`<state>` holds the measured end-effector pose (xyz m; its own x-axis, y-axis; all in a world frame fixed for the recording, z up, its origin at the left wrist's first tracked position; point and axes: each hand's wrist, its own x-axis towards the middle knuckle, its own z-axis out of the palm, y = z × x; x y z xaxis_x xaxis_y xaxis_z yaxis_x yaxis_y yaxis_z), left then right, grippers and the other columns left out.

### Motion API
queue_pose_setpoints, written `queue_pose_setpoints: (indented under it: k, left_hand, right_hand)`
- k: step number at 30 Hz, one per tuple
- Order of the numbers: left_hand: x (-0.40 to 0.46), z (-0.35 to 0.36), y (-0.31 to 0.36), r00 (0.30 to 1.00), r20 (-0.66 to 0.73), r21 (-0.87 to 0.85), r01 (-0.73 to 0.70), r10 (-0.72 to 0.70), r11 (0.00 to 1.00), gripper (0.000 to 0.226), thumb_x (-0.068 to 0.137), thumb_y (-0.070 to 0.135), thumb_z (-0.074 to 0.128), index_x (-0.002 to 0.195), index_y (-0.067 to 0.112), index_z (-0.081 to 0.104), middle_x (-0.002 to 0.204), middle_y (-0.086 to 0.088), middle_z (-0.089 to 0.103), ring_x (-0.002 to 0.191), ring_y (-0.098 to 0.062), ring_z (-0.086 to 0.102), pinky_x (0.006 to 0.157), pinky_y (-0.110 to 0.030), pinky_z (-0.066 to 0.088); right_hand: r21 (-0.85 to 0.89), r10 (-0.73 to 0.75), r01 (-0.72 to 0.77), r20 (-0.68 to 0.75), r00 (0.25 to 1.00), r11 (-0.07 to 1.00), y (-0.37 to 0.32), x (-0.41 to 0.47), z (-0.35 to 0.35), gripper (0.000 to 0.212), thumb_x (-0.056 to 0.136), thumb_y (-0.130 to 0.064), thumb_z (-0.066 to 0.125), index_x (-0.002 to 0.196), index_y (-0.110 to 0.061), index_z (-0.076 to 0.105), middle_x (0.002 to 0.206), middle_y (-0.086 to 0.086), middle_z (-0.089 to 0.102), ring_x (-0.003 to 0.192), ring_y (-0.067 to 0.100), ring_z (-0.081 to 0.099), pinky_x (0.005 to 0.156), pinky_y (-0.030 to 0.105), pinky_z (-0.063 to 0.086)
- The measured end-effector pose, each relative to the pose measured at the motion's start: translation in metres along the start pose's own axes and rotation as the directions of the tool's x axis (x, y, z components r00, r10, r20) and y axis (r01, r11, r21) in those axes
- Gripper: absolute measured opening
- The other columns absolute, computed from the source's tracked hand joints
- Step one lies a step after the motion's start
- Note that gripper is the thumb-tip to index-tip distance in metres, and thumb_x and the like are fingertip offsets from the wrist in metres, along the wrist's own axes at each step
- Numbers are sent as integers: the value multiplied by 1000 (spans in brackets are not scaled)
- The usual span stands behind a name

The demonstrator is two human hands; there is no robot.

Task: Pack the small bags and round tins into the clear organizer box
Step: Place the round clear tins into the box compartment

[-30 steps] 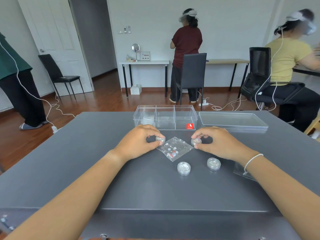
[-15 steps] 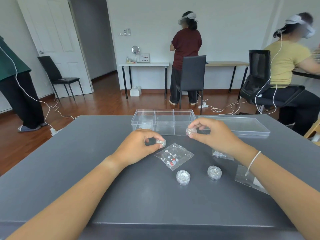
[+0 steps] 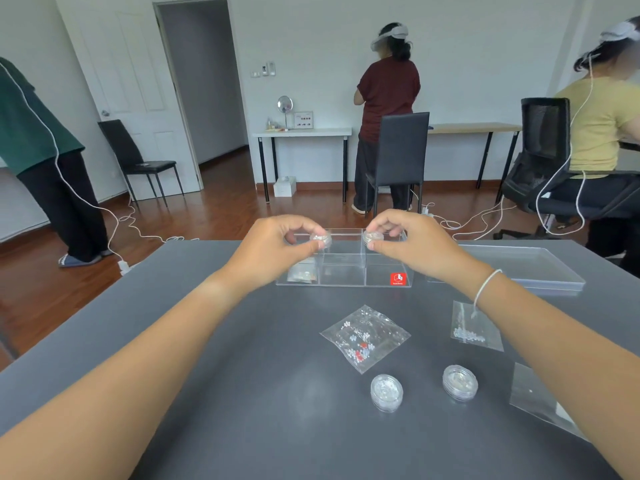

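Over the organizer box (image 3: 343, 277) each hand (image 3: 277, 252) (image 3: 412, 245) pinches a tin — one bag inside, two tins (image 3: 386, 391) and three bags (image 3: 365, 337) left

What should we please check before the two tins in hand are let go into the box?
1. Left hand pinches a tin: ok.
2. Right hand pinches a tin: ok.
3. Both tins are above the box: ok.
4. Box open, its lid lying beside it: ok.
5. Middle and right compartments free: ok; the left one already holds something.
6. Exactly which compartment lies under each tin: cannot tell.
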<state>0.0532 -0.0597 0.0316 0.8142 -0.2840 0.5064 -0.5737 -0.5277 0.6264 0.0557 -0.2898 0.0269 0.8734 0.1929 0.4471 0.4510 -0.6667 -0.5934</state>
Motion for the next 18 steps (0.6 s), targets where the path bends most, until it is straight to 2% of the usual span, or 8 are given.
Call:
queue_pose_setpoints:
  k: [2,5,6,8,11,13,18]
  left_hand:
    - [16,-2,1,999,32,29,20,-21,999,5,77,32,70,81,32,71,54,23,58,56,-12,40,53,-12,34]
    - [38,1,2,994,107,61,6,-13,998,4,78,28,70,81,26,71,50,33,56,43,0,43,44,-4,31]
    - [45,4,1,990,137,77,6,-17,997,3,77,26,70,81,25,71,51,32,58,44,6,47,46,-1,32]
    - [57,10,-1,975,218,136,19,-49,990,3,76,26,71,78,28,71,65,24,66,51,16,51,51,2,32]
    - [71,20,-9,943,309,230,51,-123,972,4,74,28,71,73,32,70,85,13,70,69,9,58,63,-4,36]
    - [76,26,-15,933,327,269,58,-148,961,2,73,29,71,74,31,70,88,10,70,80,2,58,71,-14,40]
    - [79,34,-25,913,369,366,29,-173,930,8,74,27,70,81,23,71,93,6,69,91,-11,61,88,-30,47]
  right_hand:
    - [27,9,-9,-5,1000,1000,3,7,0,10,75,-31,68,81,-36,62,87,-13,65,86,12,54,77,29,40]
    - [58,12,-10,-28,1000,998,8,16,-1,10,75,-33,68,77,-39,61,84,-18,64,84,10,54,73,24,43]
    - [58,9,-7,-35,999,998,9,19,-2,11,74,-33,68,76,-40,60,83,-19,63,84,9,53,72,21,42]
    - [63,9,-6,-47,999,998,12,23,-2,12,74,-33,68,74,-41,59,82,-21,63,84,9,53,71,20,41]
    - [98,23,-16,-67,997,995,17,27,-1,12,74,-32,68,75,-40,60,82,-20,63,86,9,54,75,25,43]
    - [102,26,-19,-69,997,995,20,26,0,13,75,-32,68,76,-41,60,81,-22,62,84,6,54,72,23,42]
    - [88,29,-25,-39,999,996,26,25,0,9,77,-33,67,84,-36,62,86,-21,61,86,6,53,67,18,39]
